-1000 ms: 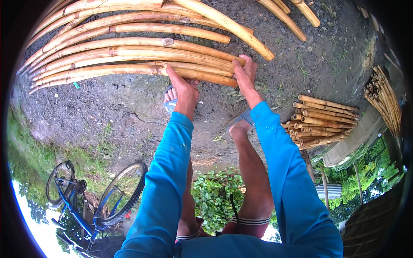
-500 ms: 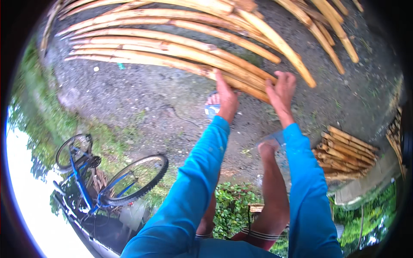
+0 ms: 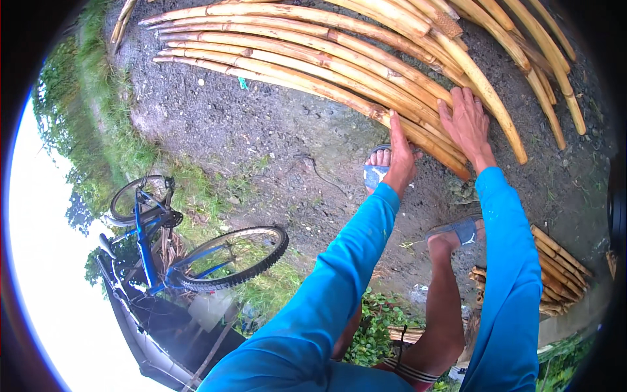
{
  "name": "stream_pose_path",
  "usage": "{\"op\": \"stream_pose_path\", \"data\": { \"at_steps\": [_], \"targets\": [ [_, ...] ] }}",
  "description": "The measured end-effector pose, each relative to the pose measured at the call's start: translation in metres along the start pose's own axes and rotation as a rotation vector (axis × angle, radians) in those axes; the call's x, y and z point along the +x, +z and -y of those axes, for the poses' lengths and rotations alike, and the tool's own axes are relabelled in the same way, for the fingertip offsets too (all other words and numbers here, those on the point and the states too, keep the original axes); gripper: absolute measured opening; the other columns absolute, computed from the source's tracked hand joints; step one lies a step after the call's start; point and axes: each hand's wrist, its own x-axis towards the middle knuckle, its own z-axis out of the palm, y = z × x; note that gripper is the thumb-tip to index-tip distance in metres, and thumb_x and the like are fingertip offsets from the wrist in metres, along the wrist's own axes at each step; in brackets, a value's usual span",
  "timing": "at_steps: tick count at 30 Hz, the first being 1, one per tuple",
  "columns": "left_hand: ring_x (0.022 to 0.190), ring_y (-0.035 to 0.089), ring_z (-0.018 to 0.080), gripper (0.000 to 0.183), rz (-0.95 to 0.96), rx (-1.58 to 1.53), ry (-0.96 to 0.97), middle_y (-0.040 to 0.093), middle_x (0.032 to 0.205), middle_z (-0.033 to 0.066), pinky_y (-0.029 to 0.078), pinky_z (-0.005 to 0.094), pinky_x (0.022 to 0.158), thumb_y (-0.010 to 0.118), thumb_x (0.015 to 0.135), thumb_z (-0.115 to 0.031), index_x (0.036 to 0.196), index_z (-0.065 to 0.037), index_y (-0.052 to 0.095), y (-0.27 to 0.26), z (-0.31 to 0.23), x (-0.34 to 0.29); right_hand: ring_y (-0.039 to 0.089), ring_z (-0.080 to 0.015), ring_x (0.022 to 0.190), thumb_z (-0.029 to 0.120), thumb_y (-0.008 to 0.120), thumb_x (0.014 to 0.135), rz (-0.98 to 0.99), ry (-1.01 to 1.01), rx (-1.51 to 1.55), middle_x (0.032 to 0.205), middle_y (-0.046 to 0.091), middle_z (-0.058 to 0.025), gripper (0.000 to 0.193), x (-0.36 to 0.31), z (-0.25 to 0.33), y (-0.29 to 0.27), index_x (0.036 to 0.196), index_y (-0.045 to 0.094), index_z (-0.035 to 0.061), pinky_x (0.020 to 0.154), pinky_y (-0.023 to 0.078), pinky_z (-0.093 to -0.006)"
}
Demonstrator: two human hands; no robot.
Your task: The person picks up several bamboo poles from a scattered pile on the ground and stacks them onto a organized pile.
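Long peeled bamboo poles (image 3: 313,85) lie side by side on the ground ahead of me, their near ends fanning to the right. My left hand (image 3: 401,157) is against the near side of the closest pole, with one finger stretched along it. Its other fingers are partly hidden. On top of the same group, close to the right ends, my right hand (image 3: 467,125) rests with fingers spread and thumb apart. Neither hand is wrapped round a pole. Both arms wear blue sleeves.
A blue bicycle (image 3: 142,245) lies near grass at left. More poles (image 3: 545,68) spread at upper right, and a stack of shorter cut pieces (image 3: 558,268) sits at lower right. My sandalled feet (image 3: 377,171) stand on gravelly soil; leafy plants (image 3: 379,326) grow behind.
The whole view has shifted, so the poles and bicycle appear further right. My right hand has flattened over the poles, its fingers reaching further across. My left hand stays at the near side.
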Motion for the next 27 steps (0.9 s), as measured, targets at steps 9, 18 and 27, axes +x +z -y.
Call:
{"op": "stream_pose_path", "data": {
  "at_steps": [9, 18, 27],
  "targets": [
    [0.084, 0.051, 0.0161, 0.09, 0.136, 0.039, -0.003, 0.059, 0.109, 0.0026, 0.042, 0.0357, 0.069, 0.037, 0.078, -0.086, 0.131, -0.015, 0.05, -0.013, -0.01, 0.003, 0.062, -0.0377, 0.103, 0.051, 0.059, 0.091, 0.284, -0.276, -0.011, 0.107, 0.065, -0.0162, 0.05, -0.003, -0.029, -0.002, 0.113, 0.062, 0.0059, 0.085, 0.051, -0.0509],
    [0.099, 0.054, 0.0195, 0.101, 0.143, -0.056, -0.016, 0.058, 0.121, 0.005, 0.042, 0.0396, 0.075, 0.03, 0.075, -0.09, 0.139, -0.014, 0.046, -0.013, -0.009, 0.001, 0.063, -0.0378, 0.1, 0.053, 0.056, 0.093, 0.154, -0.253, -0.152, 0.104, 0.064, -0.0192, 0.054, -0.015, -0.013, -0.016, 0.109, 0.066, 0.0027, 0.084, 0.051, -0.0513],
    [0.124, 0.046, 0.0253, 0.108, 0.187, -0.05, -0.016, 0.048, 0.142, 0.0063, 0.038, 0.0452, 0.091, 0.024, 0.075, -0.092, 0.15, -0.015, 0.034, -0.01, -0.012, 0.0, 0.056, -0.0396, 0.112, 0.045, 0.055, 0.094, -0.014, -0.415, 0.033, 0.116, 0.055, -0.0168, 0.048, -0.003, 0.006, 0.02, 0.117, 0.059, 0.0031, 0.09, 0.049, -0.0521]
  ]
}}
